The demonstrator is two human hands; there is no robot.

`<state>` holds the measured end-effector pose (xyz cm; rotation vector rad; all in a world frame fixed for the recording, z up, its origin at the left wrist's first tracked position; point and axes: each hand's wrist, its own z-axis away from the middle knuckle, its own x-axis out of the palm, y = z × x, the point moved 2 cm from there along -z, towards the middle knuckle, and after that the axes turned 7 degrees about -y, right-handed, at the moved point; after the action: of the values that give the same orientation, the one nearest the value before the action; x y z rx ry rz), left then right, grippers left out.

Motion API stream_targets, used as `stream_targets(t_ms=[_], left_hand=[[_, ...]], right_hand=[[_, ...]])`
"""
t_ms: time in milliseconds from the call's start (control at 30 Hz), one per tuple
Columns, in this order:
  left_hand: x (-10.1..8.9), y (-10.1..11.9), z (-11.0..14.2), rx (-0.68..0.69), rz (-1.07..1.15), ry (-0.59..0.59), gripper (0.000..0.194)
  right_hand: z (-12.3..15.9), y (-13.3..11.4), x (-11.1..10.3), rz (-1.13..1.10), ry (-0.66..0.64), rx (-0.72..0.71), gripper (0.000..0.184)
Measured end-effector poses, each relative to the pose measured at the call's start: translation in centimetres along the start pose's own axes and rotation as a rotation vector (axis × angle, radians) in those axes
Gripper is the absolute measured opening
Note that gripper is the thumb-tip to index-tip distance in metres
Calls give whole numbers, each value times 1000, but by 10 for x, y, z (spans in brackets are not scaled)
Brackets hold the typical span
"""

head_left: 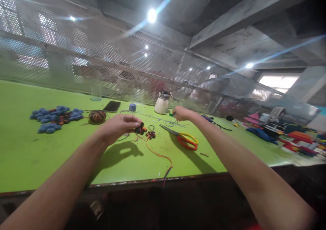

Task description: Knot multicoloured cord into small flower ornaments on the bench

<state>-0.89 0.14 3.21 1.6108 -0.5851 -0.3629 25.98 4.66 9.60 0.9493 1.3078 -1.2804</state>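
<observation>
My left hand is closed, pinching a small multicoloured crocheted flower between thumb and fingers above the table. Close beside it lies a second crocheted flower with a dark yarn loop, and an orange yarn tail trails towards the front edge. Farther off, my right hand is closed on a small green-handled tool whose tip I cannot make out. Scissors with yellow and red handles rest below that forearm, blades parted slightly.
Blue and multicoloured crocheted flowers lie at left, beside a yarn ball, a phone and a small blue roll. A white lidded jug stands near the perforated screen. Coloured pieces crowd the right.
</observation>
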Motion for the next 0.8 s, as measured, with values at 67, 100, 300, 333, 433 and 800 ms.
stream_targets(t_ms=[67, 100, 300, 333, 433, 800], left_hand=[[3, 1, 2, -1, -22, -25, 12], [4, 1, 2, 2, -31, -50, 12], [12, 0, 6, 38, -55, -216, 13], [13, -1, 6, 40, -51, -241, 12], [14, -1, 8, 53, -37, -288, 10], [19, 2, 11, 109, -61, -398, 9]], right_hand=[[24, 2, 4, -95, 51, -64, 14], [36, 0, 11, -144, 60, -111, 18], [93, -31, 76, -782, -14, -509, 21], [97, -34, 84, -791, -4, -519, 20], [105, -41, 93, -724, 116, -521, 19], [117, -51, 93, -609, 268, -577, 22]])
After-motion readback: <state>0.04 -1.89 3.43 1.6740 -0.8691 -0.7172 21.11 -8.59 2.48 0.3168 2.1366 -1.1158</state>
